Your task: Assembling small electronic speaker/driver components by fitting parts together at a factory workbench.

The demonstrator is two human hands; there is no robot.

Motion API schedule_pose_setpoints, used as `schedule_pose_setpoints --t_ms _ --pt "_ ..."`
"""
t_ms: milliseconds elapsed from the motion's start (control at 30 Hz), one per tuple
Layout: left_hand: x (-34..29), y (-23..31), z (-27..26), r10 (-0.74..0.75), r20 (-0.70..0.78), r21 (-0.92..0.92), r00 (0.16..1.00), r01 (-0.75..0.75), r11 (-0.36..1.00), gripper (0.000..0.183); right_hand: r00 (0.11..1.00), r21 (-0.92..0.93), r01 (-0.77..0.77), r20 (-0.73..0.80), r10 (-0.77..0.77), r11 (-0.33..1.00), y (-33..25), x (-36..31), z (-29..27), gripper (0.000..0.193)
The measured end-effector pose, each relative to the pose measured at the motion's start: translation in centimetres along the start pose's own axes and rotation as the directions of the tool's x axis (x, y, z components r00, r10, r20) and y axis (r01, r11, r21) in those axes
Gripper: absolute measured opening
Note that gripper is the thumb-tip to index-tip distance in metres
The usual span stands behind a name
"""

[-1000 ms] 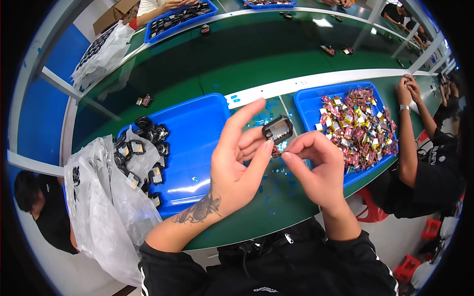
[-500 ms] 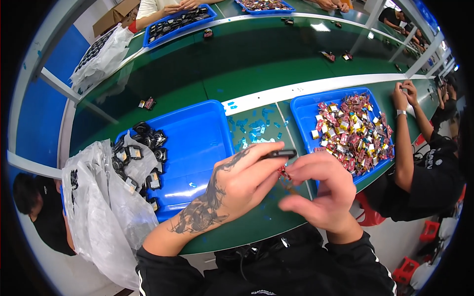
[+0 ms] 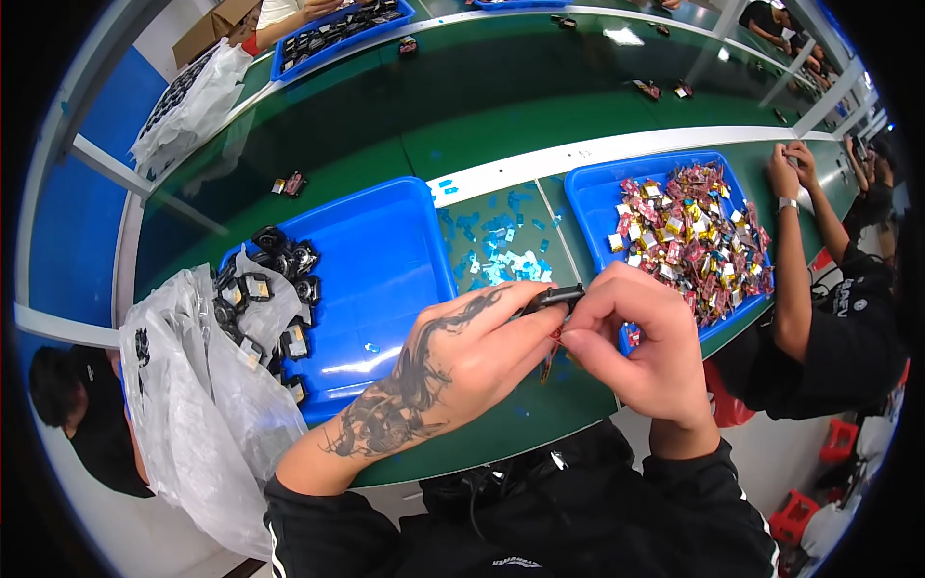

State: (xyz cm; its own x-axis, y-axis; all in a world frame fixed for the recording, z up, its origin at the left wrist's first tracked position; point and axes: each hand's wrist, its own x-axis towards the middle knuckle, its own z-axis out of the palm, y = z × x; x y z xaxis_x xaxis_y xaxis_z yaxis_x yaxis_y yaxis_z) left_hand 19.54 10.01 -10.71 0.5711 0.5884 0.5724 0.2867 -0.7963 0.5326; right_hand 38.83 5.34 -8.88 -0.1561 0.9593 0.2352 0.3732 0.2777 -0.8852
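Over the near edge of the green table, my left hand [image 3: 472, 342] grips a small black plastic casing [image 3: 552, 300] between thumb and fingers. My right hand [image 3: 650, 352] meets it from the right, thumb and forefinger pinched together at the casing's near side. A small red and yellowish part [image 3: 547, 366] hangs below the fingers; its attachment is hidden. Whatever the right fingertips pinch is too small to make out. Just beyond my hands lie scattered blue film scraps [image 3: 506, 260].
Left, a blue tray [image 3: 385, 275] holds black casings [image 3: 275, 255] and a clear plastic bag [image 3: 193, 405] drapes over its edge. Right, another blue tray [image 3: 590, 217] holds a heap of small red boards with silver and yellow pieces [image 3: 689, 241]. A co-worker's arms [image 3: 792, 231] are beyond it.
My right hand's thumb and forefinger have closed into a pinch beside the casing. The left hand keeps its hold. The whole view has shifted slightly.
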Motion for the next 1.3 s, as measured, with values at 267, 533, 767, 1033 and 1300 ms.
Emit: schedule_pose_setpoints --t_ms 267,533,767,1033,1300 --pt "-0.6 0.6 1.2 -0.525 0.296 -0.64 0.798 0.574 0.511 0.013 0.966 0.632 -0.032 -0.18 0.188 0.774 1.6 -2.1 3.4 0.005" --pt "-0.6 0.1 1.1 -0.445 0.201 -0.467 0.873 0.485 0.74 0.018 0.934 0.342 0.049 -0.349 0.079 0.938 1.8 -1.9 4.0 0.023" --pt "-1.3 0.2 2.1 -0.44 0.118 -0.649 0.89 0.405 0.644 0.037 0.855 0.315 0.131 -0.516 0.053 0.94 2.8 -1.8 5.0 0.03" --pt "-1.1 0.8 2.4 -0.502 0.15 -0.792 0.851 0.408 0.454 0.037 0.775 0.326 0.181 -0.628 0.069 0.928 3.8 -1.4 5.9 0.03" --pt "-1.0 0.9 2.5 -0.574 0.122 -0.838 0.81 0.394 0.377 0.037 0.777 0.289 0.179 -0.628 0.045 0.941 3.9 -1.2 6.9 0.036"
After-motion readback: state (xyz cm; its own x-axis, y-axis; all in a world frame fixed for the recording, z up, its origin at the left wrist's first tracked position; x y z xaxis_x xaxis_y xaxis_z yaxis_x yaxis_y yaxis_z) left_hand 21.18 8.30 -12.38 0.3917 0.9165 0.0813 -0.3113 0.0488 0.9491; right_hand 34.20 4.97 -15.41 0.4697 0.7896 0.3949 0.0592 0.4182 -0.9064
